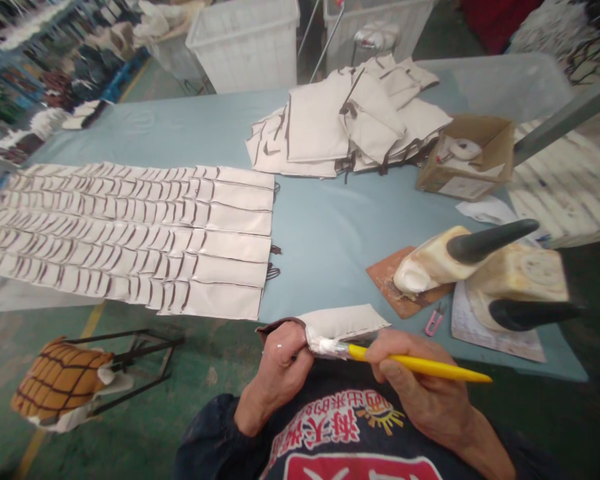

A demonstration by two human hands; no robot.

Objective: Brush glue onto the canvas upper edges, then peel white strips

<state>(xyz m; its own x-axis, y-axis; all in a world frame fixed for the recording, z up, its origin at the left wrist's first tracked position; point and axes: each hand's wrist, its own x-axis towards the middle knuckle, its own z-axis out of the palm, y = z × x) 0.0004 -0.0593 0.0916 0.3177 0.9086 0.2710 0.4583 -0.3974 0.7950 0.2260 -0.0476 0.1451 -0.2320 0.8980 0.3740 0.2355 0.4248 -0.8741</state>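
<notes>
My left hand (281, 365) is closed on the brown edge of a cream fabric piece (353, 320) at the table's near edge. Between the fingers and thumb of my right hand (425, 393) is a paintbrush with a yellow handle (440, 369). Its bristles, coated in a white paste, touch the piece beside my left fingers. To the right, a cream plastic container with a black spout-like cone (430, 260) lies tilted on a brown board (385, 270), white paste at its opening. A second similar container (523, 283) lies next to it.
Overlapping rows of cream pieces with dark edges (235, 253) cover the table's left. A loose pile of such pieces (320, 120) lies at the back, beside a cardboard box (465, 160). Pink thread snips (434, 323) rest near the boards. A cushioned stool (63, 383) stands at left.
</notes>
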